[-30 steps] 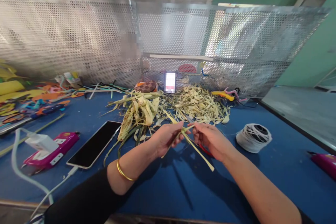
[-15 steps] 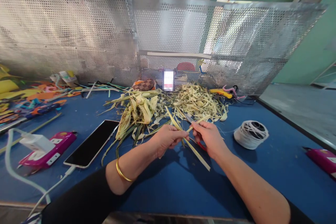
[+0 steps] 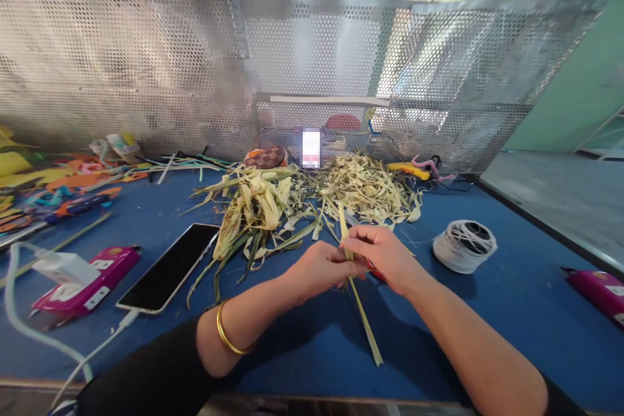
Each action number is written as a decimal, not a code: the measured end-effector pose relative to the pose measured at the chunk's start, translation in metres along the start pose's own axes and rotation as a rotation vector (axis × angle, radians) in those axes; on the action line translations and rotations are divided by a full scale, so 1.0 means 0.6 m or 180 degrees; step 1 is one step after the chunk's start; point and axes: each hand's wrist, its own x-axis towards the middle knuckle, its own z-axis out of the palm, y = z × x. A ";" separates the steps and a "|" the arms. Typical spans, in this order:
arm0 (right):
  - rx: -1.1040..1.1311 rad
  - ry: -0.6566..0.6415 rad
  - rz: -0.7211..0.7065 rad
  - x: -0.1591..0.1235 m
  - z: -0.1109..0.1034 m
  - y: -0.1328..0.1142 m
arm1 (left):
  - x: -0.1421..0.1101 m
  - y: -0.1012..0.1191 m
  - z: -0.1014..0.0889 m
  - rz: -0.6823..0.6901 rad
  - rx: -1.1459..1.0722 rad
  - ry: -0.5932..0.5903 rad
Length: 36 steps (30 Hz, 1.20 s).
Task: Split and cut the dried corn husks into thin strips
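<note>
A long, pale corn husk strip [image 3: 363, 318] runs between my hands, one end up toward the husk heaps and the other down toward the table's front edge. My left hand [image 3: 322, 266] is closed on its middle, thumb against fingers. Pressed up close beside it, my right hand [image 3: 385, 253] pinches the same strip just above. Red-handled scissors [image 3: 376, 272] show partly beneath the right hand's fingers; most of them is hidden by that hand. Just beyond lie whole corn husks [image 3: 266, 201] and a heap of torn husk shreds [image 3: 368, 188].
To the right stands a spool of white string [image 3: 465, 247]. A phone [image 3: 170, 268] on a charging cable and a magenta power strip [image 3: 88, 279] lie left. Behind are a lit screen [image 3: 311, 146], a yellow-handled tool [image 3: 408, 170] and a perforated metal panel [image 3: 312, 45].
The hands have come together, the right now pinching the strip beside the left. The strip has swung steeper, its lower end nearer the front edge. The scissor blades have gone from sight.
</note>
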 end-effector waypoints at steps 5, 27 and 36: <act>0.0425 0.0363 -0.0010 0.001 -0.004 -0.002 | -0.001 0.005 0.000 0.0031 -0.0220 0.0408; -0.0329 0.0767 -0.0383 0.011 0.005 0.018 | -0.005 0.015 -0.010 -0.0152 -0.0199 -0.0283; -0.2417 -0.0096 -0.1047 -0.002 -0.066 -0.023 | 0.007 0.007 -0.025 -0.0209 -0.1313 0.0333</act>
